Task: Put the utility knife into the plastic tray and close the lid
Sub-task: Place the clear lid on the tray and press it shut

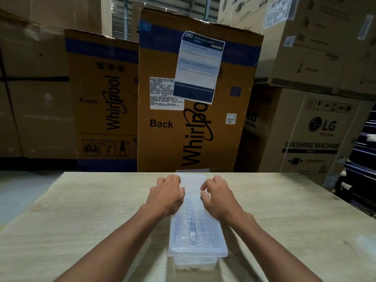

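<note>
A long clear plastic tray (197,253) lies lengthwise on the table, running away from me. Its translucent lid (193,202) covers it. Through the lid a dark utility knife (192,221) shows inside the tray. My left hand (166,195) rests on the lid's left edge at the far half, fingers curled down. My right hand (216,195) rests on the lid's right edge opposite, fingers bent and slightly apart. Whether the lid is fully seated I cannot tell.
The tray sits on a pale wooden table (81,220). Behind its far edge stand tall Whirlpool cartons (183,119) and an LG washing machine box (317,135). Dark blue crates (362,169) are stacked at the right.
</note>
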Tool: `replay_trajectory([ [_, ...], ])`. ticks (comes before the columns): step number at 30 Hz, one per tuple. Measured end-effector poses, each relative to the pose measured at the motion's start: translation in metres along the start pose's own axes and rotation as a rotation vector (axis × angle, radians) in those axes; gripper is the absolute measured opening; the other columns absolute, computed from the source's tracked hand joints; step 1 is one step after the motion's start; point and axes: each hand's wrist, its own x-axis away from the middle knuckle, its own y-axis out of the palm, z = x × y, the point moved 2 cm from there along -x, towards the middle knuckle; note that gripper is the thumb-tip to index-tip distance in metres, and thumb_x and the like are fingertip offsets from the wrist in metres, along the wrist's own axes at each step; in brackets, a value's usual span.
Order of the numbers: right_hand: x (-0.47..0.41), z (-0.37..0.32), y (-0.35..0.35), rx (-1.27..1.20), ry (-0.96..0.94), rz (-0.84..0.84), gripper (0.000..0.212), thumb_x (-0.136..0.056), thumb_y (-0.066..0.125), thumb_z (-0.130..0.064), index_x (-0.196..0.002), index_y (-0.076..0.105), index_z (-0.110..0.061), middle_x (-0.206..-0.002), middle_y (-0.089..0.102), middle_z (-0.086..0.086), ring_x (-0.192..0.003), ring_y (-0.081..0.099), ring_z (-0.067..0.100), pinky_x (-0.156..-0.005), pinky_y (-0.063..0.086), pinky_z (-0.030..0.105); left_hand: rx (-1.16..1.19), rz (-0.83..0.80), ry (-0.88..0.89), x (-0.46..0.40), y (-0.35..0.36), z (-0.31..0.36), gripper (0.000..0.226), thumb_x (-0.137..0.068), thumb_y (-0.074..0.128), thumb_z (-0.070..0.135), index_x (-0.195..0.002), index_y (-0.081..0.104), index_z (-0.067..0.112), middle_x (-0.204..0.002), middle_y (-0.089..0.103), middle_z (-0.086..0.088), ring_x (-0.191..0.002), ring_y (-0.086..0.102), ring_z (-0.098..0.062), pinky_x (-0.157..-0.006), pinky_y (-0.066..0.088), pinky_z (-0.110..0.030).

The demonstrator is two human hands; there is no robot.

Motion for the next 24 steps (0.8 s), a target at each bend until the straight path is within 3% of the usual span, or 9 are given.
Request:
replay_trajectory([
  [2, -0.009, 0.004, 0.005, -0.001, 0.024, -0.074, 0.029, -0.099, 0.049, -0.032, -0.124, 0.057, -0.020, -0.132, 0.049, 0.002, -0.116, 0.047, 0.014, -0.096, 0.041, 0.023, -0.052, -0.038, 0.031, -0.002, 0.000, 0.001, 0.050, -0.104, 0.032, 0.041, -0.148, 0.037, 0.019, -0.160, 0.036, -0.005, -0.141, 0.037, -0.028, -0.111, 0.041, -0.048],
  [6, -0.015, 0.009, 0.006, 0.014, 0.079, -0.237, 0.052, -0.100, 0.038, -0.036, -0.149, 0.036, -0.018, -0.158, 0.033, 0.005, -0.142, 0.030, 0.022, -0.117, 0.031, 0.042, -0.087, -0.064, 0.063, -0.002, -0.001, 0.000, 0.052, -0.104, 0.028, 0.040, -0.150, 0.035, 0.019, -0.164, 0.029, -0.005, -0.145, 0.030, -0.030, -0.113, 0.037, -0.050],
  [15, -0.017, 0.013, 0.010, 0.094, 0.075, -0.285, 0.058, -0.101, 0.029, -0.046, -0.154, 0.026, -0.021, -0.165, 0.025, 0.000, -0.144, 0.025, 0.024, -0.114, 0.029, 0.051, -0.116, -0.108, 0.103, -0.008, -0.002, -0.003, 0.043, -0.099, 0.029, 0.040, -0.133, 0.042, 0.018, -0.148, 0.046, -0.005, -0.133, 0.037, -0.030, -0.107, 0.039, -0.051],
  [24, -0.024, 0.013, 0.009, 0.204, 0.064, -0.302, 0.065, -0.098, 0.029, -0.055, -0.154, 0.025, -0.022, -0.166, 0.023, -0.001, -0.146, 0.027, 0.026, -0.115, 0.027, 0.053, -0.218, -0.080, 0.115, -0.012, -0.004, 0.002, 0.057, -0.096, 0.031, 0.056, -0.138, 0.043, 0.019, -0.150, 0.049, -0.005, -0.134, 0.035, -0.028, -0.110, 0.035, -0.050],
])
